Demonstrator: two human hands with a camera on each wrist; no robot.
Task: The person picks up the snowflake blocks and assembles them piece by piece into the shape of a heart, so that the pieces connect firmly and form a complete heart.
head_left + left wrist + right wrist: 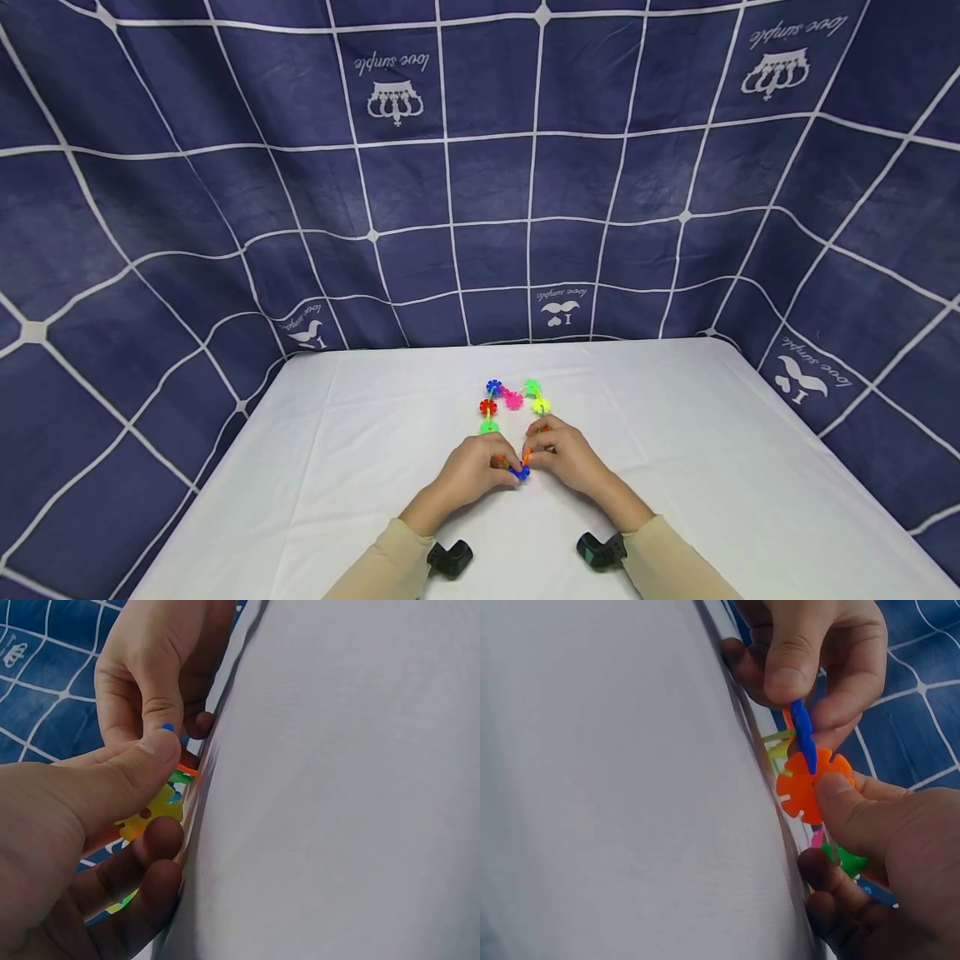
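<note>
My left hand (474, 468) pinches a blue notched plastic disc (802, 731) between thumb and fingers. The thumb and fingertips of my right hand (567, 457) hold an orange notched disc (798, 796), whose edge meets the blue one at their slots. How deep the slots sit in each other I cannot tell. Under my left hand a yellow disc (159, 815) shows in the left wrist view. Beyond both hands lies a bent chain of linked discs, with a red disc (488, 407), a pink disc (513, 401) and a yellow-green disc (542, 406). My hands cover its nearer part.
A white cloth (360, 433) covers the table. Behind it and at both sides hangs a dark blue curtain (495, 183) with white grid lines. Dark wrist devices (450, 559) sit at both sleeves, close above the cloth.
</note>
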